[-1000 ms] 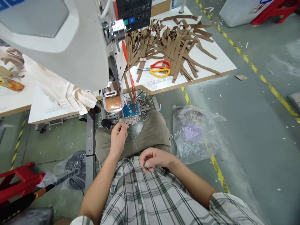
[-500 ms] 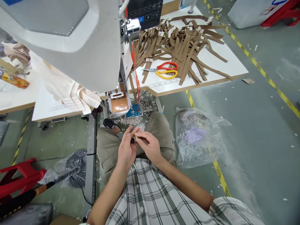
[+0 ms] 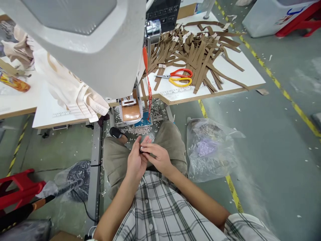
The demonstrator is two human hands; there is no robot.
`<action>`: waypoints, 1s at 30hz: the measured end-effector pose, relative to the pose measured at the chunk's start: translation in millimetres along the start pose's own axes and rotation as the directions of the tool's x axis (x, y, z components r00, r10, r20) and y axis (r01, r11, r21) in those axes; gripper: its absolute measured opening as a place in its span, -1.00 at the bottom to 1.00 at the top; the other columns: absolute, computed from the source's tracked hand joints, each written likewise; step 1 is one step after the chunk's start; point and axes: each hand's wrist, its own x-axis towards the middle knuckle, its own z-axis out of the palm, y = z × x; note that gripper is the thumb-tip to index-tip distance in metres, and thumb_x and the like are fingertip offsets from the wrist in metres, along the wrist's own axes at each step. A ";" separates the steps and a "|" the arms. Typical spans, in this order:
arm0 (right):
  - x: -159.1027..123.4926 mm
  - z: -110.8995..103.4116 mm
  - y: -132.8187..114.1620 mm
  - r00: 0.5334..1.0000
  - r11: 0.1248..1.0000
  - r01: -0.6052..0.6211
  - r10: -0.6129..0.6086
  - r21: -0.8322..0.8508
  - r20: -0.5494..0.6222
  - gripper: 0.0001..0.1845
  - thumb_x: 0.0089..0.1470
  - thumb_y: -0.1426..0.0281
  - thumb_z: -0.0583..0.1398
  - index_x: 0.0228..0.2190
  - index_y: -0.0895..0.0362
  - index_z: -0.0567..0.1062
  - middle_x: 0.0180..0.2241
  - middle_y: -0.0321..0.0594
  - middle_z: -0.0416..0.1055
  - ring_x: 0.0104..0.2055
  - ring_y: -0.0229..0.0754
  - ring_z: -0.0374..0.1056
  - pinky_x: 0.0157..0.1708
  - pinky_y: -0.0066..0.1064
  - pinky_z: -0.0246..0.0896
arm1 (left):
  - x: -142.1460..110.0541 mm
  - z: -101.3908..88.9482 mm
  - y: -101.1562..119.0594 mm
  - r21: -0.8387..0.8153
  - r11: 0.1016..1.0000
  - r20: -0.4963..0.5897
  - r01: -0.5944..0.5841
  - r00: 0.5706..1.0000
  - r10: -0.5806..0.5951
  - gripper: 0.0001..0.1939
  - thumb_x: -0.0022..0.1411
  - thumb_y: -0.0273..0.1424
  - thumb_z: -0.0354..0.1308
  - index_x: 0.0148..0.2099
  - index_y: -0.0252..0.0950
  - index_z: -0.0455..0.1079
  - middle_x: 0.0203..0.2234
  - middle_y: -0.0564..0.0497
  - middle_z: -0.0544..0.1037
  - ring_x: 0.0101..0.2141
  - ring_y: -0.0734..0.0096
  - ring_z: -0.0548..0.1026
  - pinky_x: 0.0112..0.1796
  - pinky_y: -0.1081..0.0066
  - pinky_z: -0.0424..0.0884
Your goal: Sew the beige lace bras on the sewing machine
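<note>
My left hand [image 3: 135, 159] and my right hand [image 3: 156, 156] meet over my lap, fingertips pinched together on a small dark object [image 3: 141, 150] that I cannot make out. Both hands are closed around it. They hover above my olive-trousered knees, just below the white sewing machine [image 3: 82, 43] and its brown pad [image 3: 130, 112]. A red strip [image 3: 149, 90] hangs from the machine head.
A pile of brown straps [image 3: 198, 50] and red and yellow scissors [image 3: 179, 77] lie on the white table [image 3: 240, 75] to the right. Cream fabric [image 3: 72, 93] lies at left. A clear plastic bag [image 3: 210, 147] sits on the floor; red stool [image 3: 17, 189] at lower left.
One second ago my hands were apart with a thin thread stretched between them. They have come together over my lap, pinching the small object. The view has shifted slightly left.
</note>
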 end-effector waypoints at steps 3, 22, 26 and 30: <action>-0.4 -0.1 -1.5 1.000 1.000 0.019 -0.019 0.004 0.012 -0.80 0.18 0.48 0.23 -0.19 0.00 0.59 -0.11 -0.27 0.60 -0.03 -0.22 0.50 0.02 -0.29 0.40 | 2.0 0.6 -0.4 0.007 1.000 0.001 0.018 1.000 -0.018 -0.66 0.47 -0.33 -0.07 0.20 -0.31 0.23 0.01 -0.21 0.58 0.06 0.29 0.53 0.17 0.29 0.33; 4.0 -2.9 -1.1 0.946 0.897 -0.316 0.324 0.309 0.026 -0.86 0.07 0.38 0.27 -0.27 0.02 0.58 -0.10 -0.15 0.43 -0.01 -0.12 0.39 0.07 -0.20 0.32 | -5.1 -25.7 -14.9 0.486 0.817 0.015 -0.310 0.938 0.347 -0.65 0.16 -0.29 0.33 0.01 -0.21 0.53 -0.01 -0.06 0.57 -0.01 0.28 0.49 -0.01 0.37 0.39; 8.4 2.0 0.8 0.856 0.718 -0.476 0.509 0.508 0.083 -0.86 0.11 0.27 0.28 -0.42 0.08 0.54 -0.19 -0.20 0.38 -0.10 -0.18 0.37 -0.05 -0.35 0.33 | -6.5 -27.5 -12.0 0.684 0.621 0.107 -0.382 0.895 0.433 -0.64 0.21 -0.29 0.29 0.06 -0.17 0.53 0.02 -0.07 0.55 0.04 0.24 0.46 0.06 0.37 0.34; 10.2 2.6 -0.5 0.833 0.682 -0.474 0.552 0.556 0.033 -0.76 0.16 0.24 0.22 -0.47 0.10 0.44 -0.19 -0.21 0.39 -0.11 -0.19 0.34 -0.04 -0.37 0.29 | -2.8 -29.8 -11.8 0.610 0.721 0.080 -0.330 0.930 0.358 -0.63 0.20 -0.29 0.29 0.06 -0.18 0.51 -0.06 -0.04 0.56 -0.11 0.34 0.51 -0.01 0.35 0.40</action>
